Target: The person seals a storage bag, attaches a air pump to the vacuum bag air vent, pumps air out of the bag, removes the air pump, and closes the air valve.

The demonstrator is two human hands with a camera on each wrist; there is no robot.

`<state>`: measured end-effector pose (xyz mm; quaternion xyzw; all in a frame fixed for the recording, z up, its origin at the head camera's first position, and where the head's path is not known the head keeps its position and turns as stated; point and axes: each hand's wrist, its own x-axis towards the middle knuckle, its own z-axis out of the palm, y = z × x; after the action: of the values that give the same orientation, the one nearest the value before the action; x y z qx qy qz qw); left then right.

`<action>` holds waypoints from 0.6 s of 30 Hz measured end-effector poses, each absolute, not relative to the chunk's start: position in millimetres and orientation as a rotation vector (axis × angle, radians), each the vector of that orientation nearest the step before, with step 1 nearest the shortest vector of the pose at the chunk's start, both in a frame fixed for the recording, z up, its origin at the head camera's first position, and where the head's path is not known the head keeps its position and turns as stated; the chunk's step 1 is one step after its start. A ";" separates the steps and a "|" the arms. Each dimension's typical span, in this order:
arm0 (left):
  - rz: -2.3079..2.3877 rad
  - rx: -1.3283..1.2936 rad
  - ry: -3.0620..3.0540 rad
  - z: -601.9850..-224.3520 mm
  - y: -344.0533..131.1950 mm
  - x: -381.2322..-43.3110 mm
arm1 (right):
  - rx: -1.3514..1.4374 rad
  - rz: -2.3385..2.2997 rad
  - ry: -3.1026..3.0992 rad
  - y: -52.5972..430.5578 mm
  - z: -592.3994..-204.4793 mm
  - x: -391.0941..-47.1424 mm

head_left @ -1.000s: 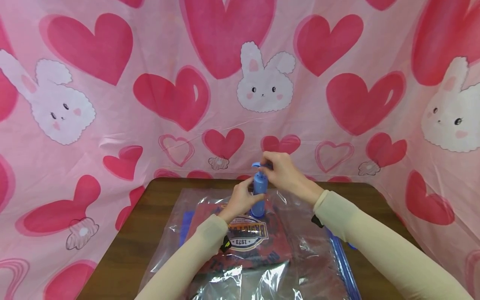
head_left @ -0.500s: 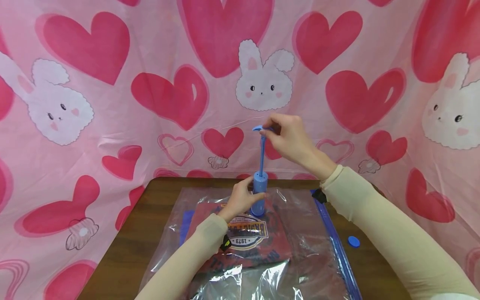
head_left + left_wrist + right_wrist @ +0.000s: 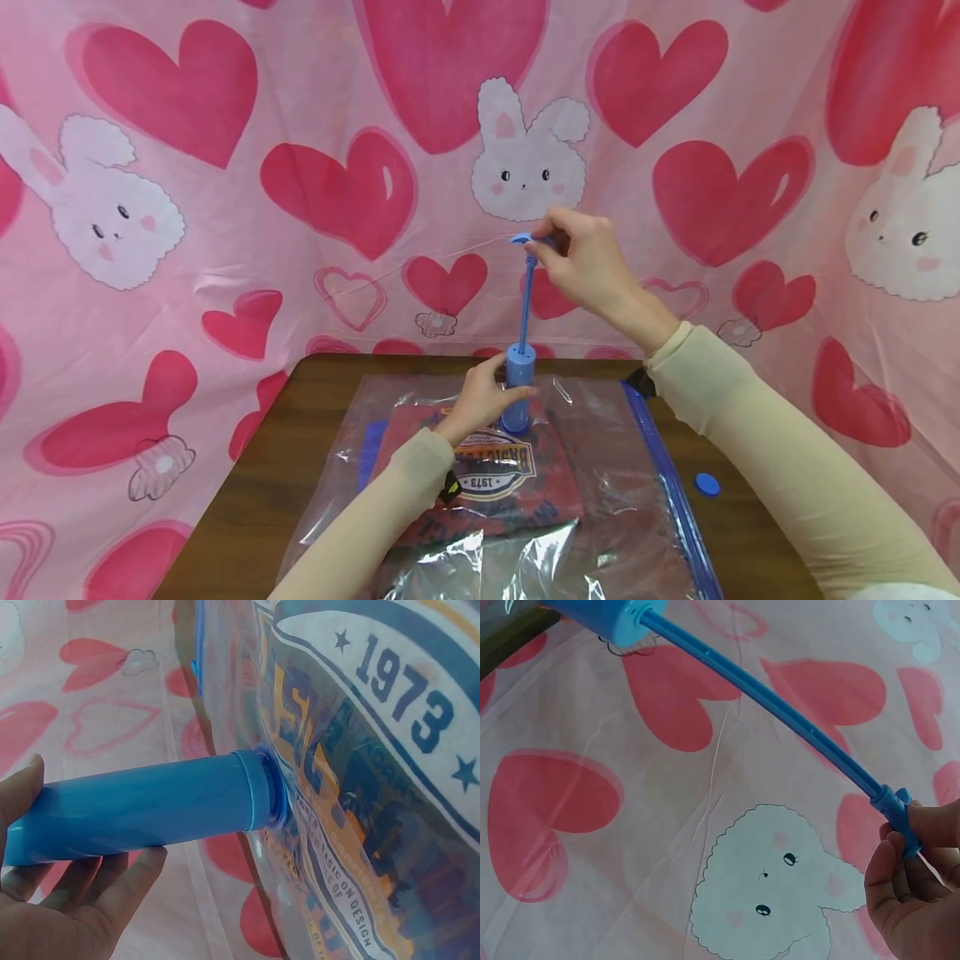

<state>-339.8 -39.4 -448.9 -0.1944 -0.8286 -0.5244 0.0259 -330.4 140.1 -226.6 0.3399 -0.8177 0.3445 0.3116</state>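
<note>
A blue hand pump (image 3: 519, 375) stands upright on a clear plastic storage bag (image 3: 622, 492), its base over the bag's valve. Inside the bag lies a folded red garment (image 3: 420, 425) with a "1973" print. My left hand (image 3: 480, 402) grips the pump's barrel, thumb on one side and fingers on the other; the left wrist view shows the barrel (image 3: 150, 806) meeting the round valve. My right hand (image 3: 581, 254) pinches the pump's T-shaped handle (image 3: 900, 817), high above the barrel. Between them the thin rod (image 3: 780, 712) is drawn far out.
A round blue cap (image 3: 707, 484) lies on the brown wooden table (image 3: 262, 475), right of the bag. The bag's blue zip edge (image 3: 675, 500) runs along its right side. A pink curtain (image 3: 345, 83) with hearts and rabbits hangs behind and at the sides.
My right hand has risen with the handle, pulling the rod from nearly fully in to far out. My left hand keeps its grip on the barrel. The blue cap has come into fuller view.
</note>
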 end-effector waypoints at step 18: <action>-1.599 -0.617 -2.556 -449.3 -38.7 -342.0 | 0.901 0.950 -2.125 142.1 -248.1 -326.3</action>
<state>-342.0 -38.7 -449.3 -0.2002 -0.8301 -0.5194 0.0318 -326.3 142.1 -248.1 0.3423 -0.8074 0.3609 0.3174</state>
